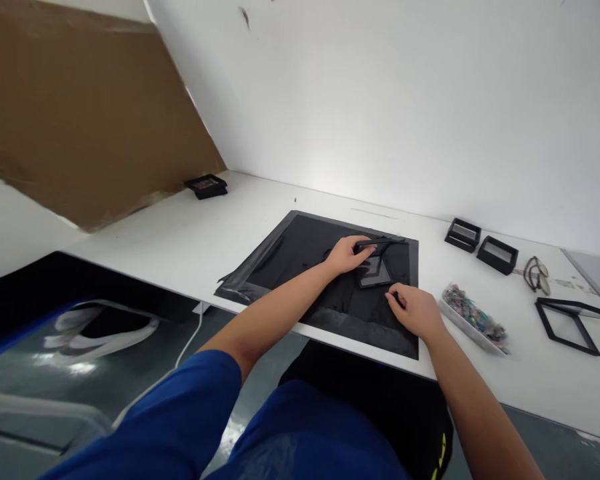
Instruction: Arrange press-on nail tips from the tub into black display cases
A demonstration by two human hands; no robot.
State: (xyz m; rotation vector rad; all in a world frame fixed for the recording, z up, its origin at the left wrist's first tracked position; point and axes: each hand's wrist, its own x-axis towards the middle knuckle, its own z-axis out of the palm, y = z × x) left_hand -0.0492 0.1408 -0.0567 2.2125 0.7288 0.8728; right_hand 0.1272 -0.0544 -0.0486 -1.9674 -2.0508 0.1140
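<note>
My left hand (347, 256) grips the raised upper part of a black hinged frame (384, 243), thumb and fingers closed on its edge. The frame's lower part, with a clear pane (374, 272), lies on a black mat (325, 303). Just to the right of the pane, my right hand (416, 311) hovers low over or rests on the mat, its fingers curled. Something small and dark shows between its thumb and fingers, too hidden to name.
Right of the mat stands a clear tray (473, 328) of small colourful pieces. Beyond it are two black box frames (463, 233), a pair of glasses (536, 275) and an opened black frame (570, 327). Stacked black frames (207, 186) sit at far left, near a brown board (95, 113).
</note>
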